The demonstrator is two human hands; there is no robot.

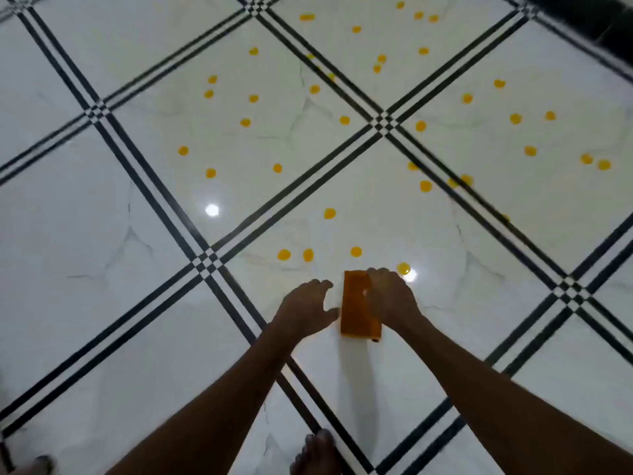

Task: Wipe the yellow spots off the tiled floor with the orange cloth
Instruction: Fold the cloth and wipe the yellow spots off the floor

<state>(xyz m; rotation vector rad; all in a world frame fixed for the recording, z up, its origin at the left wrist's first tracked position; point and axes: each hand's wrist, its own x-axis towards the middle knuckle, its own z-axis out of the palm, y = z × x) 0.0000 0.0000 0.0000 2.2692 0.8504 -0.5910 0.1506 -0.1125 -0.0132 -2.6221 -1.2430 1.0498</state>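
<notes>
Orange cloth (359, 305): folded into a narrow upright rectangle, lying flat on the tiled floor (102, 234) in the near centre, on a white tile just right of a black-lined joint. A small dark object, too small to identify, is showing at its near right corner.

Right hand (390, 296): pressing down on the right side of the cloth; the fingers (378, 274) are curling over the cloth's far right edge and gripping it, with the thumb lying across the cloth face.

Left hand (306, 308): hovering just left of the cloth, palm down; its fingers (320, 284) are spreading loosely open and holding nothing, and the thumb tip is sitting at the cloth's left edge. Whether it is actually touching cannot be told.

Yellow spots (356, 252): many round blobs scattering over the tiles beyond the cloth, from near centre to far right. The closest ones are sitting in a loose row just past the cloth; one (403, 268) is lying just beside the right fingertips, next to a bright light reflection.

Bare foot (318, 454): standing on the floor at the near edge, between the forearms.
</notes>
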